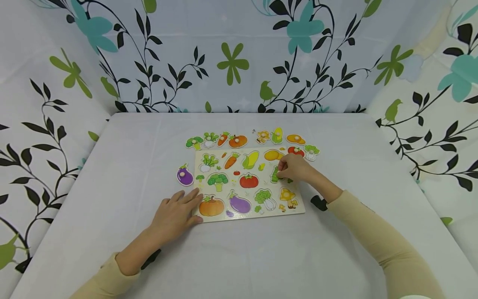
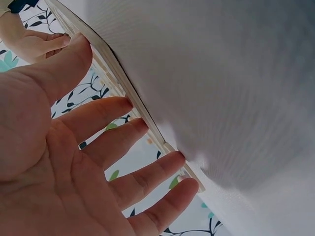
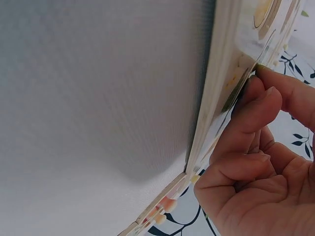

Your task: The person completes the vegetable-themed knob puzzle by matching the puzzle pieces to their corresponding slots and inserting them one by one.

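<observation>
A vegetable puzzle board (image 1: 231,216) lies flat on the table, with printed shapes of a pumpkin, eggplant, tomato, carrot and others. At its right side, my right hand (image 1: 296,168) pinches a green vegetable puzzle piece (image 1: 274,175) between thumb and fingertips. That piece (image 3: 237,91) is low over the board's face in the right wrist view; the fingers hide much of it, so its exact kind is unclear. My left hand (image 1: 175,214) rests at the board's lower left edge. In the left wrist view its spread fingers (image 2: 118,140) touch that edge.
Loose pieces lie behind the board: broccoli (image 1: 194,143), turnip (image 1: 210,139), carrot (image 1: 223,138), pumpkin (image 1: 238,141), mushroom (image 1: 263,136), corn (image 1: 277,136), potato (image 1: 296,139), tomato (image 1: 296,151) and leafy cabbage (image 1: 311,152). An eggplant piece (image 1: 185,176) lies left. Patterned cloth surrounds the white table (image 1: 246,257).
</observation>
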A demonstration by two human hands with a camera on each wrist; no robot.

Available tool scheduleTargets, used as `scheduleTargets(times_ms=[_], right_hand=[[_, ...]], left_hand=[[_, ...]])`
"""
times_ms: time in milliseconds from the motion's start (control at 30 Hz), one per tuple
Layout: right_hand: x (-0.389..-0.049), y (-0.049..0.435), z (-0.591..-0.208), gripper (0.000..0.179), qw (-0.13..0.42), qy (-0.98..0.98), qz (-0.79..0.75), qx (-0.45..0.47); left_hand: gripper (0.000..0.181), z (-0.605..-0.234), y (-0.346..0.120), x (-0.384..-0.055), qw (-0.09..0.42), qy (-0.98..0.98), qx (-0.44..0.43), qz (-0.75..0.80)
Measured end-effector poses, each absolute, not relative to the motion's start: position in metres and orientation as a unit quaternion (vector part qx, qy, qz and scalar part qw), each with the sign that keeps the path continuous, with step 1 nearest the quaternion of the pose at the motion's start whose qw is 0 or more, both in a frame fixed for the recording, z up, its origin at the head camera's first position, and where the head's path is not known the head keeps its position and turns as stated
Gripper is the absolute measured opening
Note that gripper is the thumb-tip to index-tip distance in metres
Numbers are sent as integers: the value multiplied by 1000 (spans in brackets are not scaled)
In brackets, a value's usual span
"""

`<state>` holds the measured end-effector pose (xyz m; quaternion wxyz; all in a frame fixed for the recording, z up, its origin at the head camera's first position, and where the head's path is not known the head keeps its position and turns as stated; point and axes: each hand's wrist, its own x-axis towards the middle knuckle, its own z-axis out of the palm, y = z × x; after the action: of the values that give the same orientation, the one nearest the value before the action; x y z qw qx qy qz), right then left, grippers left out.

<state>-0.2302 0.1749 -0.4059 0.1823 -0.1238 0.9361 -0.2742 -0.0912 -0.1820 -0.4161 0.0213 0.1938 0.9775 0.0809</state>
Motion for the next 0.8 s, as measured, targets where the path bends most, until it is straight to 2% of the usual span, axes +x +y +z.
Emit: scheduleTargets(times_ms=[467, 600, 733, 800], right_hand=[[-233, 187, -407, 23, 185, 932, -277, -142], [-240, 201, -403, 28, 157, 940, -273, -128], [-254, 222, -397, 34, 118, 954, -265, -75], [-261, 234, -396, 41, 116, 959, -255, -46]], left_hand=[[63, -415, -180, -91, 21, 978, 191, 83], [63, -413, -180, -90, 22, 978, 189, 84], [62, -412, -179, -89, 22, 979, 187, 85], [62, -411, -179, -89, 22, 979, 185, 86]])
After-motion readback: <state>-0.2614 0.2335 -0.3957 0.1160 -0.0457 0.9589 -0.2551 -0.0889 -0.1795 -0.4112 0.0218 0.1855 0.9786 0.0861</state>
